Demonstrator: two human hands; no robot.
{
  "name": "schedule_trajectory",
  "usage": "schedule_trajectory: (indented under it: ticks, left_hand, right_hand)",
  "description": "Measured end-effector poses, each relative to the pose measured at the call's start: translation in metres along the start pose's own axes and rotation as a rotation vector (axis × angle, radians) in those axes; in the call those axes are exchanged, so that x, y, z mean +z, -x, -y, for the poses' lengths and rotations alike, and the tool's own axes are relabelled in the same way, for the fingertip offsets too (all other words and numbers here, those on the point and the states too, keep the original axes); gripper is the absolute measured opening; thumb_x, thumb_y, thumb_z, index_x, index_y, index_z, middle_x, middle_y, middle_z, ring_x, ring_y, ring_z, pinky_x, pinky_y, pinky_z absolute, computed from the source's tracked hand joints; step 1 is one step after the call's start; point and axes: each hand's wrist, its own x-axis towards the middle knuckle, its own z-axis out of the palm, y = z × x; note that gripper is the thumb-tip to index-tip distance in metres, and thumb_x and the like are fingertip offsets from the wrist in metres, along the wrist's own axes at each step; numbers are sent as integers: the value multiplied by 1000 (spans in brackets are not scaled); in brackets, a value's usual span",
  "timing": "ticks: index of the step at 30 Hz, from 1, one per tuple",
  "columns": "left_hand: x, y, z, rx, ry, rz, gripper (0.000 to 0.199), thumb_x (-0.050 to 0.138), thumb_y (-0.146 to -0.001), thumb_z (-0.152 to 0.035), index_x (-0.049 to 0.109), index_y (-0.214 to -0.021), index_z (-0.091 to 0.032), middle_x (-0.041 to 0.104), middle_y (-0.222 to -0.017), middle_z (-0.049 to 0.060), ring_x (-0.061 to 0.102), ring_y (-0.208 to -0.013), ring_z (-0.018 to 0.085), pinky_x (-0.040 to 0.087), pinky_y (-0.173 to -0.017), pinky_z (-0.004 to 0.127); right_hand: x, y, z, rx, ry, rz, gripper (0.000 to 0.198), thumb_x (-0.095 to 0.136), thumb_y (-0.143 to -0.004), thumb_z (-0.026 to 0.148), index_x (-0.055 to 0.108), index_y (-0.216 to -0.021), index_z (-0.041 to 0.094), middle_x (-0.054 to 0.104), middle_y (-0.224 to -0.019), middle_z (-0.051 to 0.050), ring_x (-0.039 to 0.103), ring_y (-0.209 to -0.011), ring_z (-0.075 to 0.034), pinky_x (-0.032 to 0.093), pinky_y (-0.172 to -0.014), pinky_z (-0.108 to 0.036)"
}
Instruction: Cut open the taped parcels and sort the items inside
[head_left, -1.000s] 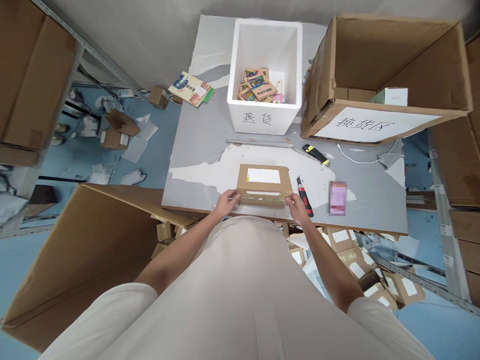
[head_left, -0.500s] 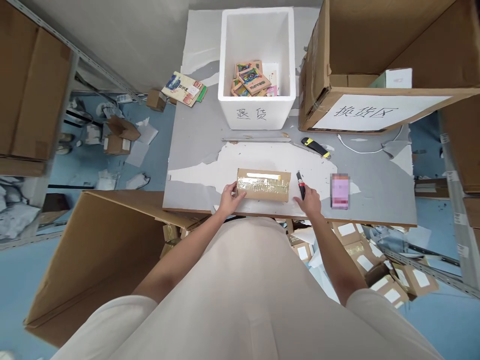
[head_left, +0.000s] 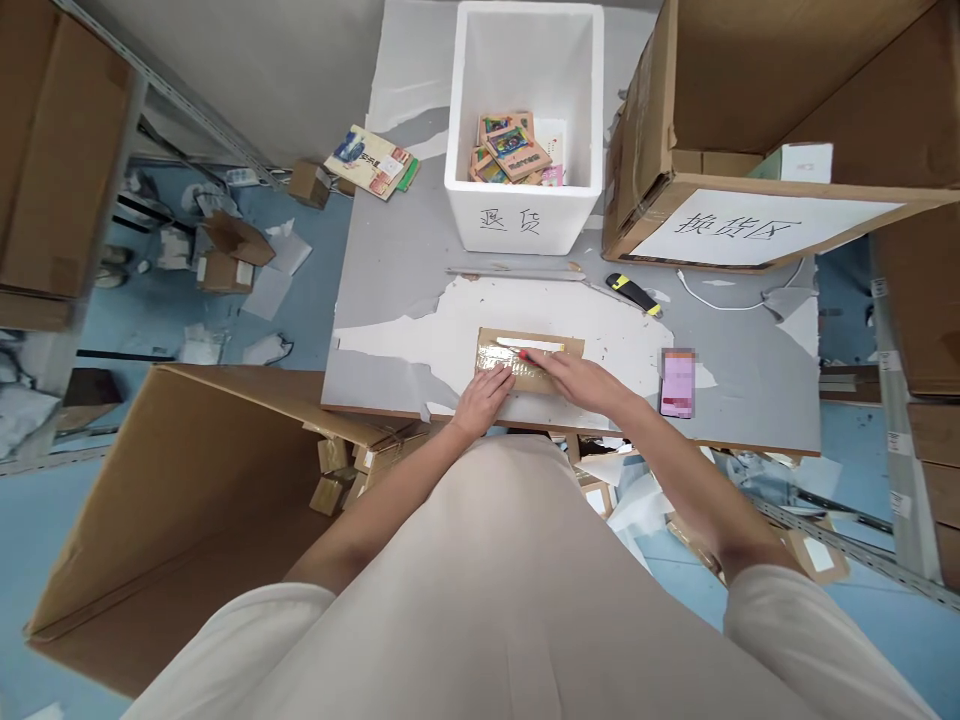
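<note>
A small brown cardboard box (head_left: 530, 378) wrapped in shiny clear tape, with a white label strip, lies flat near the table's front edge. My left hand (head_left: 482, 402) holds it at its near left side, fingers closed over the top; the thumb is hidden. My right hand (head_left: 581, 383) reaches over the right part of the box, fingers wrapped round a utility knife (head_left: 523, 353). Only the knife's red end and thin blade show, pointing left across the taped top by the label. The rest of its handle is covered by my fingers.
Behind stand a white foam box (head_left: 517, 220) holding several small packs and a large carton (head_left: 637, 190). A yellow-black cutter (head_left: 634, 295), a phone (head_left: 678, 385) and booklets (head_left: 367, 165) lie on the table (head_left: 390, 290). An open carton (head_left: 150, 520) stands at lower left.
My right hand has brought the knife leftward from the table beside the box to over its top. My left hand has slid right, from the box's left end onto its near side.
</note>
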Motion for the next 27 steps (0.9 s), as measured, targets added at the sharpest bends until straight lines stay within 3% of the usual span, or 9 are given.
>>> schedule_trajectory:
  ticks: [4,11,17,20,27]
  left_hand:
    - [5,2,1,7,16,-20,38,39,-97,-21,53,-132,-18,60,-131,16,45,-135,26,44,-103,49]
    - [11,1,0,-22,81,-93,34,40,-97,-20,57,-126,-16,63,-127,17,46,-134,26,44,-103,50]
    - [14,0,4,-85,91,-47,34,37,-98,-23,61,-120,-19,64,-125,14,51,-130,24,47,-101,49]
    - [16,1,4,-115,86,-42,35,36,-98,-23,63,-119,-19,65,-124,14,53,-128,23,47,-102,49]
    - [21,1,4,-157,120,-73,34,36,-99,-25,65,-115,-21,66,-123,14,54,-126,24,46,-101,49]
  right_hand:
    - [-9,-34,11,-119,232,203,61,34,-94,18,23,-152,32,62,-112,-11,63,-82,-21,41,-66,-27]
    - [-14,-43,7,-172,357,248,61,34,-94,18,22,-152,33,62,-115,-10,64,-82,-20,40,-66,-27]
    - [-17,-51,19,-117,381,275,62,35,-95,16,22,-151,38,61,-118,-11,64,-80,-19,41,-69,-29]
    - [-23,-30,8,-67,394,330,66,39,-91,12,24,-151,37,62,-118,-13,64,-80,-20,40,-67,-29]
    - [-36,62,-40,126,517,377,75,38,-86,5,25,-151,39,64,-98,-10,63,-71,-19,33,-57,-28]
